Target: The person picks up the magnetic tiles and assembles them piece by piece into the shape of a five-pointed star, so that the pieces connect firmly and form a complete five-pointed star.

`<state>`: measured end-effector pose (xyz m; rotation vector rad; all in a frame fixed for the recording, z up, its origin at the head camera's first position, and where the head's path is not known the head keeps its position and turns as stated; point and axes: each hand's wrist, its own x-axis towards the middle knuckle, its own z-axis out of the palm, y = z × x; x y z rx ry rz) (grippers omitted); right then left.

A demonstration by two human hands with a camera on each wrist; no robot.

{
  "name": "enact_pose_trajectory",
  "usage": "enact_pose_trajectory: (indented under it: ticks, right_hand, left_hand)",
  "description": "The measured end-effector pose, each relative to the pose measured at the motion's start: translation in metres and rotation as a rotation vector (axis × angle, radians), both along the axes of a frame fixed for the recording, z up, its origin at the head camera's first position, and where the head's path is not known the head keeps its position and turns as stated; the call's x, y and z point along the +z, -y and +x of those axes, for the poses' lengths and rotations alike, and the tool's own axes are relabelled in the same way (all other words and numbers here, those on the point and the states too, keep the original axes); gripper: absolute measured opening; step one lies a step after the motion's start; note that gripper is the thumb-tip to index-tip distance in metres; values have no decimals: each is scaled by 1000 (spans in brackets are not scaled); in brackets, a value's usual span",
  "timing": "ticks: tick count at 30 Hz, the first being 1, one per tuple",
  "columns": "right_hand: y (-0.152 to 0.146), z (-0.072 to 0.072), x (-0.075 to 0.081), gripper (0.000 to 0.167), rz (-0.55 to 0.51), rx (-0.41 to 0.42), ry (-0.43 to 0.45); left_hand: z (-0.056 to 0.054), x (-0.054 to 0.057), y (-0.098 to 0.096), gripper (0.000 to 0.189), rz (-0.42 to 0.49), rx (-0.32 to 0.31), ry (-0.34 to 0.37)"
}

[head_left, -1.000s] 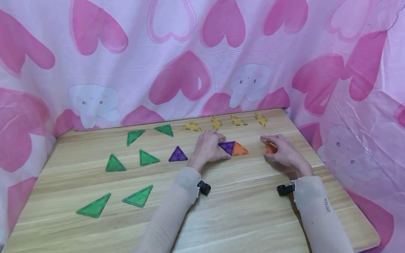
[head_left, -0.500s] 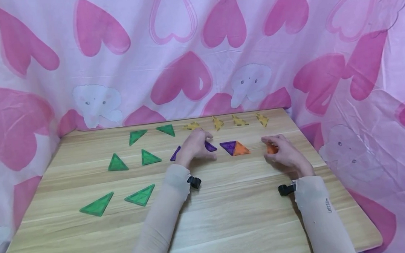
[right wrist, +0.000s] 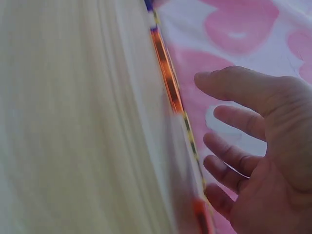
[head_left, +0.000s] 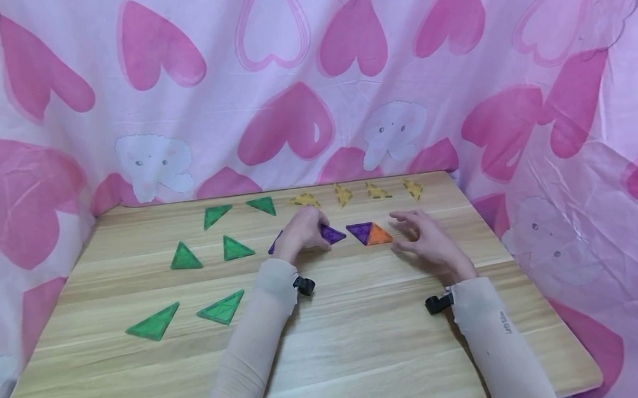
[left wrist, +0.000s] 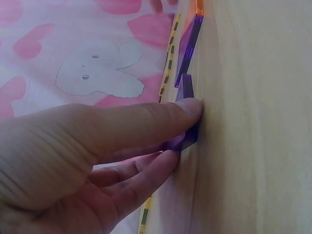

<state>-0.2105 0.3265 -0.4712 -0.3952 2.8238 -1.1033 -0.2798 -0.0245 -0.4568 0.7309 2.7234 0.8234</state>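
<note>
Between thumb and fingers, my left hand (head_left: 301, 232) pinches a translucent purple triangular tile (head_left: 334, 234) at the tabletop, and the left wrist view shows the thumb over its edge. Another purple tile (head_left: 356, 232) lies just right of it, side against an orange triangular tile (head_left: 379, 235). A small gap parts the two purple tiles. Left of the left hand, a further purple tile (head_left: 272, 246) is mostly covered by it. My right hand (head_left: 432, 240), fingers spread and holding nothing, hovers right of the orange tile. A second orange tile (right wrist: 201, 217) shows low in the right wrist view.
Several green triangular tiles (head_left: 220, 308) lie apart on the left of the wooden table (head_left: 368, 339). Yellow triangular tiles (head_left: 377, 190) form a row along the back edge. A pink heart-print curtain (head_left: 283, 123) stands behind and beside the table.
My left hand has moved left from the purple-and-orange pair and now grips another purple tile, shifted slightly right. My right hand has let go of the second orange tile and moved left.
</note>
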Motion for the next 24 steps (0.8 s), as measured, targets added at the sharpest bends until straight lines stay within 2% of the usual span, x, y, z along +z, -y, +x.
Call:
enact_pose_trajectory:
  ticks: [3,4,8,13,24]
  right_hand:
    - [7,-2,-4,77,-67,34,42]
    - [8,-2,-5,77,-83,42,55]
    - [11,-3,-9,79,-116,63,89]
    - [15,-5,-10,85,-94,85,84]
    - [25,-11,-9,85,-134,121,119]
  left_hand:
    - [0,0,0,61,7,9,27]
    - [8,10,-1,62,-4,22,41]
    - [9,9,-3,67,-15,46,60]
    - [11,9,-4,63,-15,74,71]
    - [16,7,-7,61,16,32,43]
